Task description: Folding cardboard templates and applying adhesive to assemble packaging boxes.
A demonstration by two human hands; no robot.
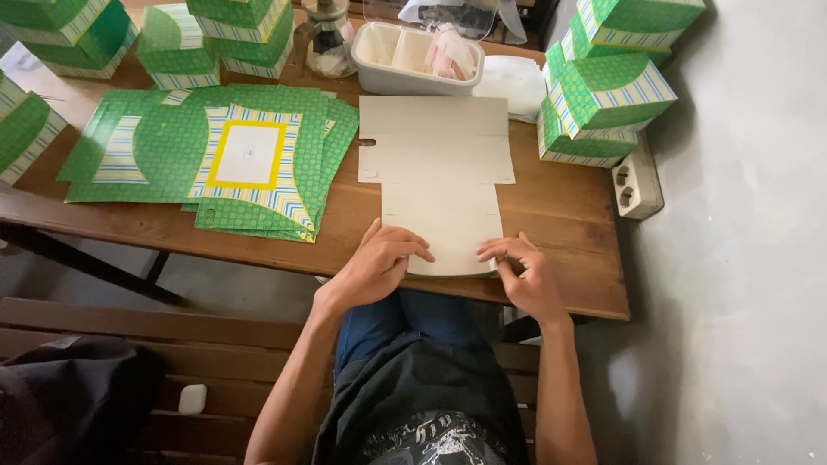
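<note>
Behind the flat card blank (pixel 439 176) (hands on it), a white tub (pixel 379 73) holds pink packets (pixel 450 53).

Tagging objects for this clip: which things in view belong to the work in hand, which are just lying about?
In hand:
left hand and right hand pressing the plain flat carton blank
stack of green printed blanks
folded green boxes

Lying about:
white tray
glass jar
power strip
small white item on the bench

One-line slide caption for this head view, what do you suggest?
Both hands, left hand and right hand, press a flat plain cardboard blank on a wooden table beside green printed blanks and folded boxes.
</note>
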